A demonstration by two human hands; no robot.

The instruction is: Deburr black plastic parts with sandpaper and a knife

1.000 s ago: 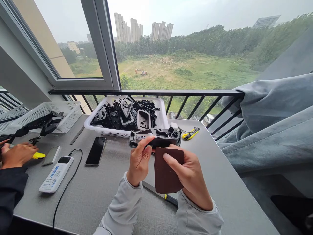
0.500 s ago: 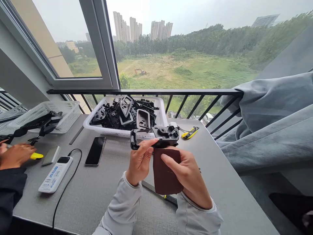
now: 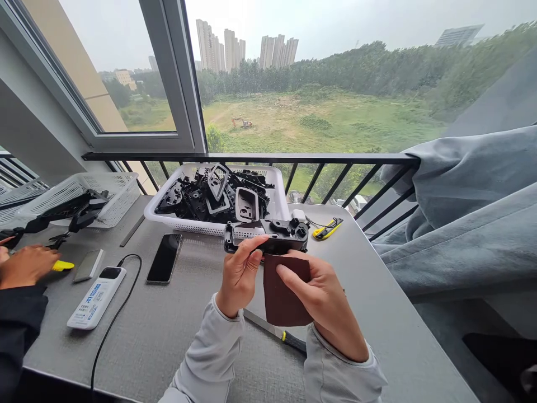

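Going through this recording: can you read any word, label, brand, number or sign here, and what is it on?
White corded device: blue print on its face, too blurred to read.
Nothing else in view shows legible text.

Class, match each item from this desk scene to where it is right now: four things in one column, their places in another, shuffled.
Things:
1. dark brown sandpaper
2. black plastic housing
3. smartphone
4. yellow utility knife

Places:
A. Gripped by the left hand
B. On the desk, right of the white basket
C. Held in the right hand
D. On the desk, beside the white power bank

Pairs: 1-C, 2-A, 3-D, 4-B
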